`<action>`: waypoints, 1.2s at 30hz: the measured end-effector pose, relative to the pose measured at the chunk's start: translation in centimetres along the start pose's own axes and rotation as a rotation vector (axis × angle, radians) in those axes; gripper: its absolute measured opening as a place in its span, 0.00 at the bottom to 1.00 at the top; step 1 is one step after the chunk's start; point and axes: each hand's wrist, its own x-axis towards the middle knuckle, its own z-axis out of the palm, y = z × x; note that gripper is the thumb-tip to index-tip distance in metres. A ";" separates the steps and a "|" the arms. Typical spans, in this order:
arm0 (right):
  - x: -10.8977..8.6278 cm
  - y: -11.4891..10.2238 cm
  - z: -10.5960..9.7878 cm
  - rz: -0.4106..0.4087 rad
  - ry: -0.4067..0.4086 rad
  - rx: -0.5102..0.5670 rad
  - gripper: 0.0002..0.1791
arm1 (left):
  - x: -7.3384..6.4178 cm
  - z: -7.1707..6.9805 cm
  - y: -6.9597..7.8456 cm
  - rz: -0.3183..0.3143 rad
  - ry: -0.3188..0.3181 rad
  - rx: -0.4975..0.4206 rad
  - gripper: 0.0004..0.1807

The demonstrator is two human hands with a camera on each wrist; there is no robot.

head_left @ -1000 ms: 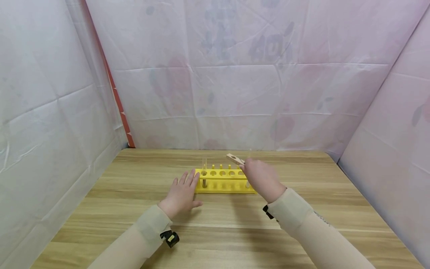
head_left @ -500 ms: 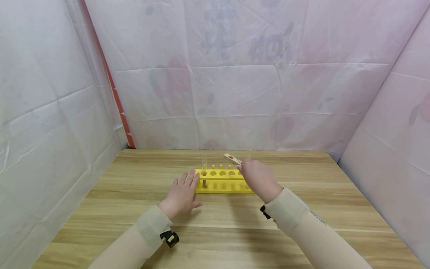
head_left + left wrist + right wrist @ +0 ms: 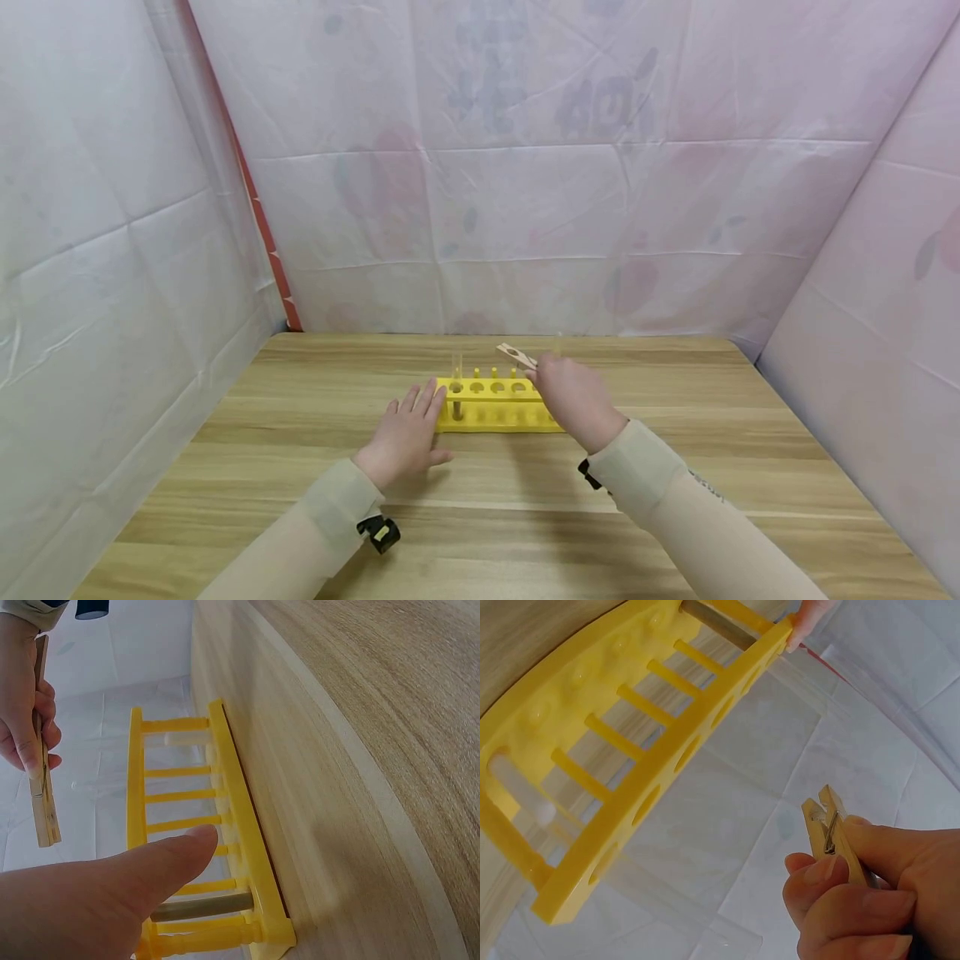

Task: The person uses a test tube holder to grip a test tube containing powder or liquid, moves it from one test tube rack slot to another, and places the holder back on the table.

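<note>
In head view, can't see R end of yellow rack [image 3: 487, 398] behind R hand [image 3: 579, 402]; can see just a faint top of white-filled tube [image 3: 525, 789] past the knuckles. In L wrist view, get only thumb and part of L hand [image 3: 402, 435]. Can barely make out clear upper glass of both tubes vs. pale printed cloth [image 3: 525, 208]. Gripping wooden clip [image 3: 844, 840] w/ curled R hand, thumb on one side, fingers on other, w/ clip tips narrowly parted, higher than rack, apart from tubes. Touching rack's L end w/ straight fingers of L hand, just beside dark-filled tube [image 3: 718, 625]. Under both hands, can see wood-grain table [image 3: 480, 533]; beyond grip, more cloth, w/ red strip [image 3: 262, 221] off to L.
</note>
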 end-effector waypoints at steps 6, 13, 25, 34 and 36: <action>0.1 -0.1 0.2 -0.001 0.020 0.007 0.19 | -0.1 -0.1 0.1 -0.004 0.000 -0.003 0.52; 0.5 -0.2 0.5 -0.020 0.021 -0.016 0.18 | 0.1 0.2 0.0 -0.003 -0.002 0.012 0.52; 0.9 -0.2 0.6 -0.003 -0.040 0.031 0.17 | 0.1 0.1 0.2 -0.006 -0.014 0.015 0.53; 1.0 -0.6 0.3 -0.018 -0.013 0.042 0.17 | 0.1 0.2 0.2 -0.008 -0.019 0.017 0.53; 1.0 -0.7 0.2 -0.018 -0.014 0.048 0.17 | 0.1 0.1 0.2 -0.007 -0.021 0.019 0.53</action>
